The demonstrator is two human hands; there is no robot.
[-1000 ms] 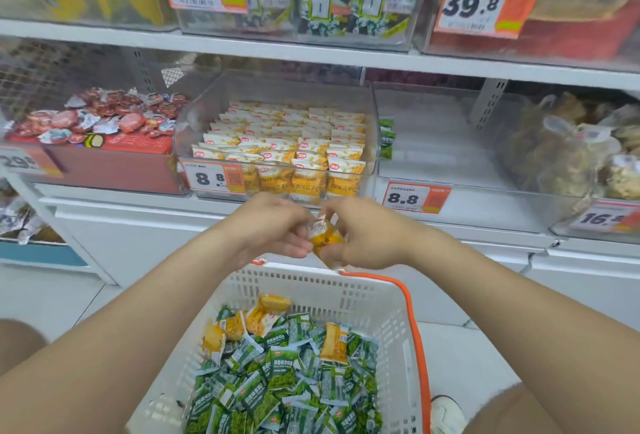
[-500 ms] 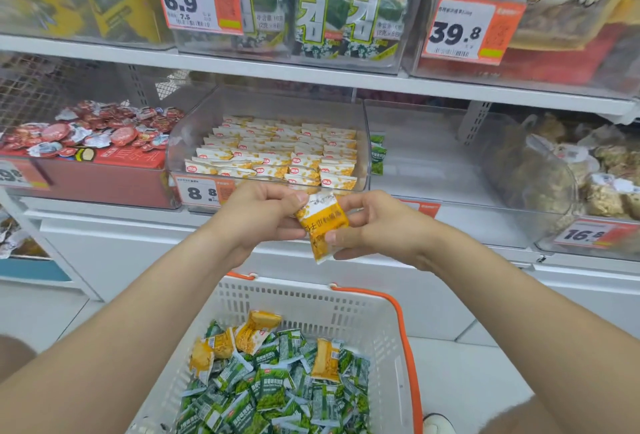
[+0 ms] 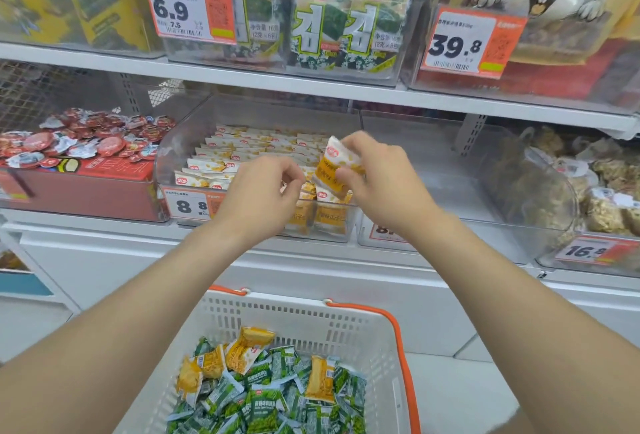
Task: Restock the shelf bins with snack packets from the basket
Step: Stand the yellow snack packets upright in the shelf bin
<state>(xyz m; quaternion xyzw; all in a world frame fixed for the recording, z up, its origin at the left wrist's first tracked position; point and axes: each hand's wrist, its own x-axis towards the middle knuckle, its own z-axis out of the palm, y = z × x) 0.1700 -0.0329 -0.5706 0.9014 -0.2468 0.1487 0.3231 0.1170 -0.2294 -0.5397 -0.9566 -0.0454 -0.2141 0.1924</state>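
A white shelf fills the upper view, with clear bins in rows above and below it. On the lower row, the middle bin holds neat rows of yellow-and-white packets. To its right is a clear bin showing only its bare floor. To its left is a red box heaped with red-foil sweets.

Below, close to the person, is a white basket with an orange handle. It holds a loose pile of green packets with a few yellow ones on top.

Two bare forearms reach up from the bottom corners and meet in front of the middle bin, above the basket.

The right hand is raised over the bin's front right corner, back of the hand toward the camera. Its grip is closed on one yellow packet, pinched between the thumb and curled fingers. The packet is upright and slightly tilted, just above the packets already in the bin.

The left hand hangs just beside it at the bin's front wall, wrist straight. Its fingers curl toward the thumb near the packet's left edge. Whether this grip has hold of anything cannot be told.
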